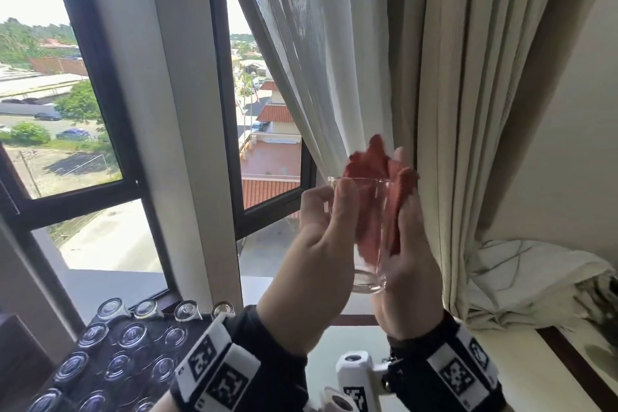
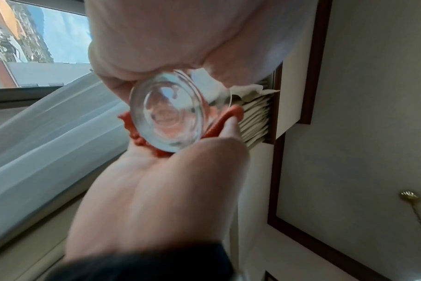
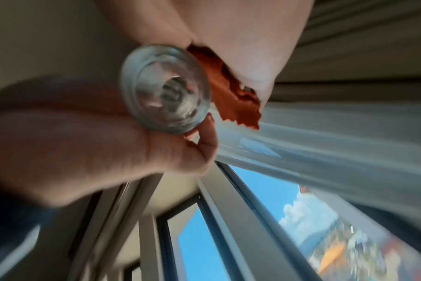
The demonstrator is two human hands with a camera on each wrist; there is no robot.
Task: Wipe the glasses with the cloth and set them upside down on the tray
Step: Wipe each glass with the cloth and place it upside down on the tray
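I hold a clear glass (image 1: 368,281) upright in the air in front of the curtain. My left hand (image 1: 329,211) grips its left side, with the fingers curled at the rim. A red cloth (image 1: 371,160) is stuffed inside the glass and folds over the right rim. My right hand (image 1: 408,261) holds that cloth against the right wall. The left wrist view looks at the thick glass base (image 2: 167,112), with the cloth (image 2: 137,133) in the right hand (image 2: 168,180) below it. In the right wrist view the cloth (image 3: 231,95) sits beside the base (image 3: 166,89).
A dark tray (image 1: 152,324) at the lower left carries several glasses (image 1: 132,334) standing upside down in rows. Window frames and a sheer curtain (image 1: 311,60) stand behind my hands. A heavy beige curtain (image 1: 468,110) hangs to the right, bunched on the pale sill (image 1: 351,341).
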